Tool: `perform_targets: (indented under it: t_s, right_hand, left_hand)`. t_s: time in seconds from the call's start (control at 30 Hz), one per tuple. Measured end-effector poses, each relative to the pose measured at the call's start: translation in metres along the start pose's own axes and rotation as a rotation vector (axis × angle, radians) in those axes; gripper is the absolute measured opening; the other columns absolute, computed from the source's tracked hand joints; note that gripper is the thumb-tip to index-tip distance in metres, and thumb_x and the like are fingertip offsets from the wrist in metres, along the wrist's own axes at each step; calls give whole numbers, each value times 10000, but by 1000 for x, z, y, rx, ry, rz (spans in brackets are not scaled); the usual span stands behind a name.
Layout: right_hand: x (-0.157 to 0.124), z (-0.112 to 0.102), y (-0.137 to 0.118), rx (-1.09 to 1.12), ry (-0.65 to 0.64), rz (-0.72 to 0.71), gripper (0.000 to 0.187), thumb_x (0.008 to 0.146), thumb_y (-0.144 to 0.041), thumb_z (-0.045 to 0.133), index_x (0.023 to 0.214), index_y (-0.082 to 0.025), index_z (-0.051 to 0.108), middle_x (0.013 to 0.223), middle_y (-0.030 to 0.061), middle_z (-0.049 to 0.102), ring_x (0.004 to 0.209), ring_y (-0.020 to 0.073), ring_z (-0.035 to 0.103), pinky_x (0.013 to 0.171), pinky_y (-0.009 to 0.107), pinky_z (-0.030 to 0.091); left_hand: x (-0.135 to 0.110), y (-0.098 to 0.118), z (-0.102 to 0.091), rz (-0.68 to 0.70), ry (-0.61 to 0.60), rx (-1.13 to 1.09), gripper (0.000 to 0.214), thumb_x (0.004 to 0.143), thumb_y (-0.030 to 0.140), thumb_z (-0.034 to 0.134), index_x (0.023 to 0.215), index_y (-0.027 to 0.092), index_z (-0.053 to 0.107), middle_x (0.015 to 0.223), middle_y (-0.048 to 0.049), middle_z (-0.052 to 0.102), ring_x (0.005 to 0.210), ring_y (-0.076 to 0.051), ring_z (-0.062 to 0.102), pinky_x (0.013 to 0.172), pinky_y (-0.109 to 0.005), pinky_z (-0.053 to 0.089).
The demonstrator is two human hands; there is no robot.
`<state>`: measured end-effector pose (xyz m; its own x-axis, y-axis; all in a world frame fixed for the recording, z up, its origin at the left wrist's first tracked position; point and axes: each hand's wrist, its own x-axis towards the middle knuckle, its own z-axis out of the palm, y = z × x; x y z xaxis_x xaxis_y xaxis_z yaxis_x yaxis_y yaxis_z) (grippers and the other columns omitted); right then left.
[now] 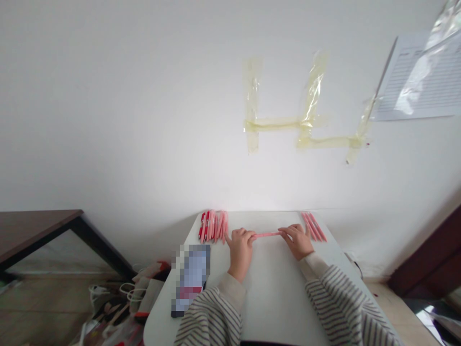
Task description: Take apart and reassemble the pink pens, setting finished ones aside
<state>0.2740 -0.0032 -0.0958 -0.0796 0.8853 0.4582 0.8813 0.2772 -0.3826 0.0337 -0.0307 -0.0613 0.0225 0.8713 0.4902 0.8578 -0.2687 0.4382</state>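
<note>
Pink plastic is what you have between your hands: a single pink pen (267, 234) held level just below the middle of the frame, your left hand (240, 245) closed around its left end and your right hand (298, 239) pinching its right end with fingers curled in, so both grips are shut on the one pen and it sits clear above the white table (273, 288). From how the hands oppose each other, you look to be mid-way through joining or parting the pen's two halves; which of the two I cannot tell, since the joint is too small to read. The next move calls for a straight pull or push along the pen's axis, with both ends kept in line so nothing bends. Outward from the grip, a bundle of pink and red pens (213, 226) lies just beside your left hand toward the wall, and a smaller row of pink pens (314, 226) lies just beside your right hand. No tray, box or cup stands on the table; the pens lie loose. At lower left of the frame, a blurred phone (190, 278) rests near the table's edge, and bags (144, 293) sit on the floor beneath.
</note>
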Motion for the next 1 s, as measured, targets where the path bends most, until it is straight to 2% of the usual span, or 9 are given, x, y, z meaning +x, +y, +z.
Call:
perform_targets:
  t_s: [0.1, 0.47, 0.7, 0.87, 1.0]
  right_hand:
    - [0, -1, -1, 20, -20, -9, 352, 999, -521, 451, 1052, -362, 761, 1015, 46, 772, 1109, 293, 590, 1128, 748, 200]
    - [0, 2, 2, 94, 14, -33, 283, 959, -490, 525, 1024, -306, 731, 1028, 65, 760, 1115, 307, 571, 1121, 749, 176]
    - [0, 0, -2, 75, 23, -16, 366, 964, -516, 528, 1235, -325, 684, 1048, 69, 755, 1118, 312, 594, 1123, 763, 176]
    - [-1, -1, -6, 54, 17, -28, 295, 990, -489, 505, 1023, -356, 767, 957, 43, 767, 1067, 285, 611, 1128, 745, 185]
    - [-1, -4, -9, 56, 64, -14, 256, 974, -461, 545, 989, -343, 772, 949, 43, 769, 1060, 285, 616, 1113, 715, 237]
  left_hand:
    - [0, 0, -1, -3, -10, 4, 123, 898, 265, 676, 941, 342, 762, 915, -1, 696, 1026, -237, 566, 1138, -620, 222]
    - [1, 2, -3, -21, -13, -22, 121, 906, 275, 674, 942, 341, 769, 923, 4, 691, 1032, -229, 564, 1141, -585, 220]
    - [1, 4, -4, -25, -13, -20, 121, 907, 268, 674, 935, 337, 770, 918, 4, 695, 1026, -225, 567, 1136, -578, 227]
    - [1, 4, -4, -23, -10, -26, 124, 904, 269, 676, 934, 340, 774, 913, -2, 698, 1025, -228, 564, 1134, -573, 223]
    - [1, 4, -4, -26, -13, -32, 132, 923, 286, 651, 925, 342, 770, 913, 3, 697, 1022, -225, 566, 1132, -574, 218]
